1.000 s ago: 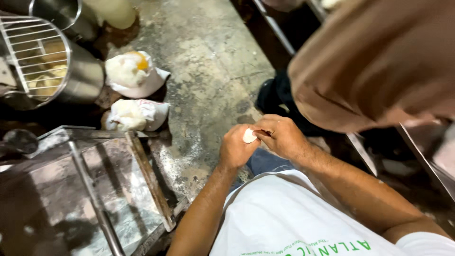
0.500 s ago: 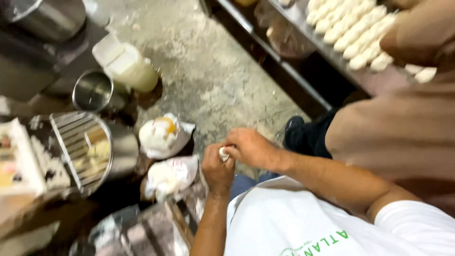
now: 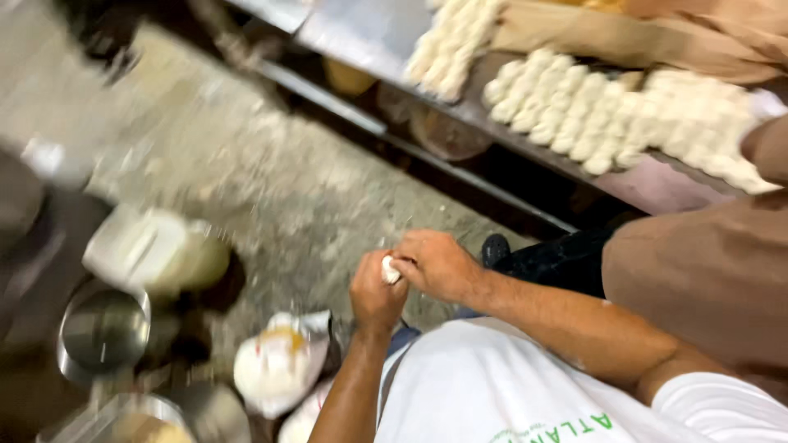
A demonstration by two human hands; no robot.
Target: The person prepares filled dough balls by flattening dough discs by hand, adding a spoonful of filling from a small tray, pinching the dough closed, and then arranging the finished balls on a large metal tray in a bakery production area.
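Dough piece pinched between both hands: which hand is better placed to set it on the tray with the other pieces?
Right, probably. The right hand lies on the side of the tray holding shaped dough rows; the left hand sits farther away, cupping the dough piece.

Dusty grey concrete floor beneath a metal table.

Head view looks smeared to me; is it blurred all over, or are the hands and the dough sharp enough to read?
Head view: the left side smears, the metal pot and white bag streaked; left hand, right hand and dough piece are softer but readable; the dough rows are soft, evenly lit.
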